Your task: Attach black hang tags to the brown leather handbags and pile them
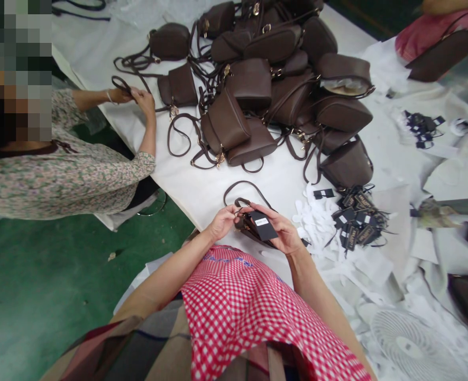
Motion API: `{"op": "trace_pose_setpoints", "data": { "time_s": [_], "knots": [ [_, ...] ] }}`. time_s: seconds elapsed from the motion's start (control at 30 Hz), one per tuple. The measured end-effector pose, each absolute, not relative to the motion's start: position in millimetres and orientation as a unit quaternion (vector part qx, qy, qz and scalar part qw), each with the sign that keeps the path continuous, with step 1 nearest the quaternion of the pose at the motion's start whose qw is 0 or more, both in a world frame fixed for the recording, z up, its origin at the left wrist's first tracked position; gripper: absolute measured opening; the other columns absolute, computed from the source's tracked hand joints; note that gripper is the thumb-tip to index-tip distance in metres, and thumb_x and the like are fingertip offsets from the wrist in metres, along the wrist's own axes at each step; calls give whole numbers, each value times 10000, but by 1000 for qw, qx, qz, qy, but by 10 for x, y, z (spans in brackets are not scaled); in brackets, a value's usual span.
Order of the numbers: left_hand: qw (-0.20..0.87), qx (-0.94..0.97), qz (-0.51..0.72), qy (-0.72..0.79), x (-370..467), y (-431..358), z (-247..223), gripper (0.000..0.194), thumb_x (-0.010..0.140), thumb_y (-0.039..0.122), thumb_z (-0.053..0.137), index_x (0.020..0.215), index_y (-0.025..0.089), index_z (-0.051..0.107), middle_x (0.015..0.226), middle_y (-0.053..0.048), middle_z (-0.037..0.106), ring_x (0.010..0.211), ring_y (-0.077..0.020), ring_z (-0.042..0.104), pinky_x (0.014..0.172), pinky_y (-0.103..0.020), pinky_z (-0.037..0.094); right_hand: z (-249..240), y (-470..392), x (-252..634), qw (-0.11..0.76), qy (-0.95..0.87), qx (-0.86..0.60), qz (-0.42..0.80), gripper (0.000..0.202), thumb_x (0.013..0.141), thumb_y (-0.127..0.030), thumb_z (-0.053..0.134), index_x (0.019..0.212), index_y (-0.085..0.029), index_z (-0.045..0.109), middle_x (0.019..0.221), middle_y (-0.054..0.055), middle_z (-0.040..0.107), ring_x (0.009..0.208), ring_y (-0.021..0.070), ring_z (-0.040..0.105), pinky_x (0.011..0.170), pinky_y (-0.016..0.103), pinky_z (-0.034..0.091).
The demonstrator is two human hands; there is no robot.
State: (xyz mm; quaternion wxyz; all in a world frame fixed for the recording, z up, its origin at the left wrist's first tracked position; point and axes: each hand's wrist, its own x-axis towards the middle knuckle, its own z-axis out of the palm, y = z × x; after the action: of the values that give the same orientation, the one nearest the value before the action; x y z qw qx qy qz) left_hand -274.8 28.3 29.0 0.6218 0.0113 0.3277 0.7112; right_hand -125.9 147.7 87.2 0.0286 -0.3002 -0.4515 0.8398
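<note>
Close in front of my apron, a dark brown bag with a looped strap lies at the table's front edge. My right hand is closed on a black tag with a small white label, held over the bag. Just left of it, my left hand pinches something thin near the strap, perhaps the tag's cord; it is too small to make out. A pile of black tags with cords lies to the right, beside white paper pieces.
Many brown bags are heaped on the white table ahead. At the left a person's hands hold a strap. More black tags lie far right, near another person's pink clothing. A white fan stands lower right.
</note>
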Motion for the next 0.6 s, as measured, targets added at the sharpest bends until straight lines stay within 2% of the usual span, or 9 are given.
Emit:
{"op": "trace_pose_setpoints", "data": {
  "time_s": [0.07,0.13,0.2,0.3,0.4,0.47,0.6],
  "knots": [
    [609,23,711,351,-2753,281,294,118,540,124,576,617,151,490,925,-97,694,794,-160,553,650,-251,354,838,1443,-1281,48,-519,-312,794,527,726,-331,634,1243,-230,607,1281,95,627,1109,247,617,966,432,464],
    [604,18,712,358,-2748,266,290,107,540,126,568,619,152,501,869,-77,679,805,-168,559,679,-260,370,821,1417,-1317,84,-610,-317,721,335,742,-341,672,1059,-236,692,1247,82,643,1133,232,601,991,412,444],
    [607,4,713,351,-2739,246,286,90,543,134,562,619,151,515,818,-61,658,805,-171,565,705,-269,385,846,1413,-1359,99,-701,-303,638,205,785,-344,655,949,-234,711,1180,72,666,1111,218,606,1001,402,435],
    [621,-23,714,323,-2735,221,290,88,546,136,560,630,145,537,807,-59,643,826,-179,581,707,-274,396,969,1440,-1413,79,-821,-279,492,203,873,-352,568,964,-240,709,1106,71,690,1044,220,618,969,407,450],
    [632,-38,711,306,-2740,210,294,110,554,125,577,661,138,554,801,-56,636,821,-180,607,632,-250,376,1094,1458,-1473,88,-887,-269,365,227,897,-368,533,966,-224,695,1139,88,682,1060,251,589,961,425,435],
    [633,-32,707,312,-2739,210,284,115,562,125,593,674,133,565,739,-43,622,764,-167,618,567,-229,340,1114,1438,-1528,100,-887,-261,369,226,905,-349,509,996,-212,665,1101,87,689,1011,240,601,919,400,453],
    [628,-34,699,341,-2715,211,232,171,559,114,618,729,118,614,673,-21,619,597,-113,581,498,-202,303,997,1348,-1635,79,-820,-289,488,196,906,-361,483,902,-208,605,760,8,662,672,162,592,651,280,474]
  ]
}}
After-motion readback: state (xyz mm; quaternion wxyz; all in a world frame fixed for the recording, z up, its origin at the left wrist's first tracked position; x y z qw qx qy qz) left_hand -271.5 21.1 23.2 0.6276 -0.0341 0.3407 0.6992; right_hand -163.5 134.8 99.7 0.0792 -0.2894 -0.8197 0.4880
